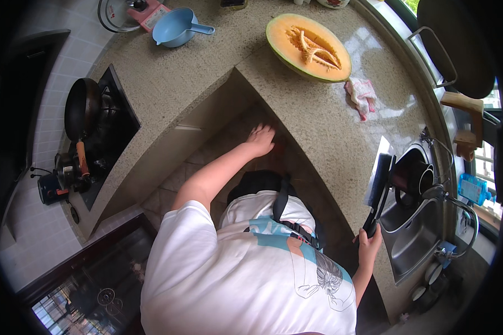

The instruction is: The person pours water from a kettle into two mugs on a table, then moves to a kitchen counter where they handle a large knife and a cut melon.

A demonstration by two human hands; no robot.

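My right hand [369, 240] grips the black handle of a cleaver [379, 173], whose broad blade points away from me at the counter edge by the sink. A second dark, narrow shape lies along the blade; I cannot tell whether it is a separate knife. My left hand [261, 139] hangs in front of me below counter height, fingers slightly apart and holding nothing. Cut side up on the counter rests a melon half [285, 37] with orange flesh and stringy seeds. Just beside it lies a crumpled white and pink cloth [362, 95].
A light blue plastic ladle-like bowl [174, 29] stands at the back left. On the left, a wok [81, 109] and a small pot [66, 169] are at the gas hob. The steel sink [417, 234] is at right, with a dark pot [413, 178] at its far end.
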